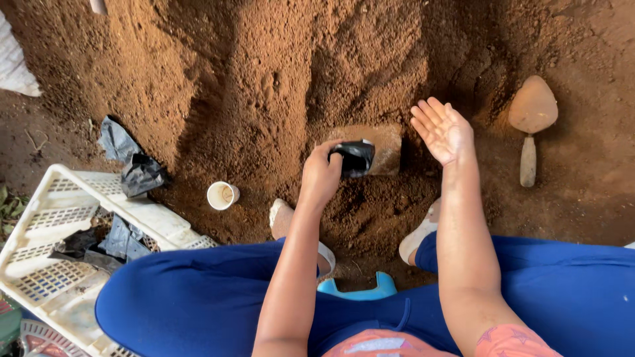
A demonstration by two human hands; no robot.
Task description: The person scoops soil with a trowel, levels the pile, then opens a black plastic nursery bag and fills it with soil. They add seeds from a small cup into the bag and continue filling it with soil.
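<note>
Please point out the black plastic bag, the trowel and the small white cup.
black plastic bag (pixel 354 157), head view, on its crumpled front below the left hand's fingers.
trowel (pixel 533 106), head view, on the soil-caked blade.
small white cup (pixel 222 195), head view, on its rim.

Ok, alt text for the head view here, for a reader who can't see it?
A seated person's left hand holds a small black plastic bag over a mound of brown soil, with the right hand open beside it. A trowel lies right; a white crate sits left.
</note>
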